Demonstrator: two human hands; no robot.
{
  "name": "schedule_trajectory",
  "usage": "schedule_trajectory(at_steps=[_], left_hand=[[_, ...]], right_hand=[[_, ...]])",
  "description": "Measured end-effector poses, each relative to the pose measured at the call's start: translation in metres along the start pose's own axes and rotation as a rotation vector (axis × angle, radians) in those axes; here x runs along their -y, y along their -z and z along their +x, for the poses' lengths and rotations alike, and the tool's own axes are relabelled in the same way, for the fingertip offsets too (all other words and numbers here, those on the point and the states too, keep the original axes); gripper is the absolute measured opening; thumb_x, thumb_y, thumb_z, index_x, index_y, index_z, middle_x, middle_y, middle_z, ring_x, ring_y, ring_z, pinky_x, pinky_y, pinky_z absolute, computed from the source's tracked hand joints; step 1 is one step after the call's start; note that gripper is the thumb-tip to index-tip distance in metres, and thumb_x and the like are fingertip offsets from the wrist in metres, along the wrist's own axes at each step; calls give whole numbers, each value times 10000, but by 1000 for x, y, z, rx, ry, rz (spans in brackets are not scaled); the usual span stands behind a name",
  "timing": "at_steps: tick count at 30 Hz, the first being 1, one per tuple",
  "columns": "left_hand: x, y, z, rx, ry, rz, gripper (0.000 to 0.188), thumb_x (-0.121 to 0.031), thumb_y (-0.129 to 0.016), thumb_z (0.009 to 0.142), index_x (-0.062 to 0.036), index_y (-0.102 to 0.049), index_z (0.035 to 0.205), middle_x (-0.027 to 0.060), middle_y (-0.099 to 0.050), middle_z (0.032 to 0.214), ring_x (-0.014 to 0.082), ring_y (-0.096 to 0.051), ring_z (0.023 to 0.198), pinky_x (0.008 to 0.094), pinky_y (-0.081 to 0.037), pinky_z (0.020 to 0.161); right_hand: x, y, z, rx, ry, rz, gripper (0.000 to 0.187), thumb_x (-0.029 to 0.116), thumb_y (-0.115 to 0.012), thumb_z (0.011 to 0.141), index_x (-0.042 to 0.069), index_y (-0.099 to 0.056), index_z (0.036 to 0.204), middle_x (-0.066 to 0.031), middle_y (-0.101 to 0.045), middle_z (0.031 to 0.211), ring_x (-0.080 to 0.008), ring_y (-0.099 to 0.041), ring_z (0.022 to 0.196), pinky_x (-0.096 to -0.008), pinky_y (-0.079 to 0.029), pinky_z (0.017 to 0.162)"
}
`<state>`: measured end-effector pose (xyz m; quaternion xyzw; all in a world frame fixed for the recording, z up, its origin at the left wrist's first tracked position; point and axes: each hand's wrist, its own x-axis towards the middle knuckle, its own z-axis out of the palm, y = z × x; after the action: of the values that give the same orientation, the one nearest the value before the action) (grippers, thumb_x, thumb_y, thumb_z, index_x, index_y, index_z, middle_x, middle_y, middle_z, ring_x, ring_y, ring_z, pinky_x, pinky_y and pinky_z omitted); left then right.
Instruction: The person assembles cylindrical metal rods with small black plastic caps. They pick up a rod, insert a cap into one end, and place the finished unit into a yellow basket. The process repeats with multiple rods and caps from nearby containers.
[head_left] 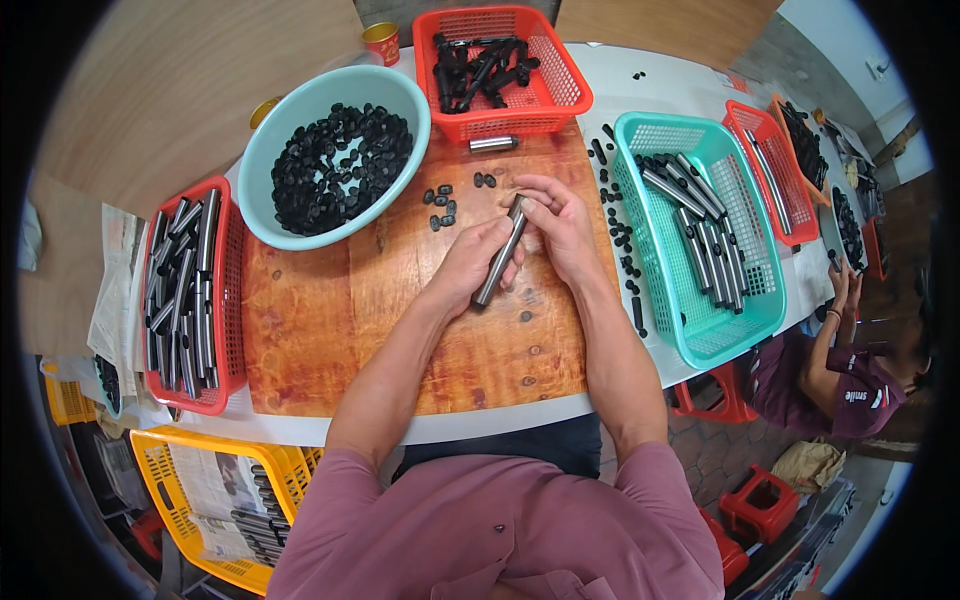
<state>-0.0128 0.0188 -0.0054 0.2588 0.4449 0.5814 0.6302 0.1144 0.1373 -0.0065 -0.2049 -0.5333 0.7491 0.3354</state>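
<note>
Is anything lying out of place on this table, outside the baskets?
Yes. One metal tube lies alone on the wooden board below the red basket, and small black caps are scattered loose beside the teal basket.

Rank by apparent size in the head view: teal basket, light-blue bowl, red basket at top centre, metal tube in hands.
1. teal basket
2. light-blue bowl, close to the teal basket; fisheye bending makes this order unsure
3. red basket
4. metal tube, held by left hand and right hand

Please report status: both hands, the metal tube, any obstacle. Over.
Left hand grips metal tube. Right hand pinches its top end. Loose black caps lie close, not blocking.
</note>
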Motion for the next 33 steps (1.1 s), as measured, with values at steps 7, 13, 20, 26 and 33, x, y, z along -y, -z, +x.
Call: schedule_trajectory(at_steps=[7, 13, 20, 26, 33], left_hand=[[-4, 0, -10, -16, -145, 213, 268, -213, -530, 1059, 5, -575, 1207, 60, -660, 910, 98, -606, 708, 255, -506, 658], [5, 3, -34, -271, -592, 1121, 295, -120, -606, 979, 20, -587, 1237, 210, -671, 1070, 339, -675, 917, 380, -533, 796], [10, 1, -53, -355, -735, 1431, 354, -65, -708, 879, -11, -625, 1219, 202, -655, 1041, 396, -634, 939, 471, -517, 819], [23, -12, -59, -387, -766, 1540, 346, -62, -723, 864, -15, -647, 1197, 178, -663, 1013, 370, -625, 923, 444, -510, 822], [26, -16, -59, -386, -795, 1585, 366, -84, -732, 861, -17, -645, 1210, 171, -655, 1021, 352, -617, 914, 438, -503, 820]], right_hand=[[9, 0, -2, 53, 16, -27, 327, 133, -649, 967, -7, -616, 1262, -103, -722, 1106, -112, -660, 922, -224, -483, 737], [21, -2, -5, 127, -59, -376, 233, 123, -681, 940, 7, -695, 1142, -50, -708, 1033, -104, -651, 907, -238, -494, 742], [-2, 5, -9, 223, 45, -514, 291, 20, -699, 826, -15, -691, 1115, -132, -721, 1024, -229, -684, 975, -348, -537, 884], [4, 12, -30, 232, 57, -620, 307, -33, -674, 844, -21, -670, 1151, -113, -717, 1060, -203, -672, 1017, -329, -528, 916], [5, 11, -43, 188, 20, -621, 306, -46, -674, 836, -10, -667, 1140, -98, -715, 1024, -184, -679, 951, -321, -544, 861]])
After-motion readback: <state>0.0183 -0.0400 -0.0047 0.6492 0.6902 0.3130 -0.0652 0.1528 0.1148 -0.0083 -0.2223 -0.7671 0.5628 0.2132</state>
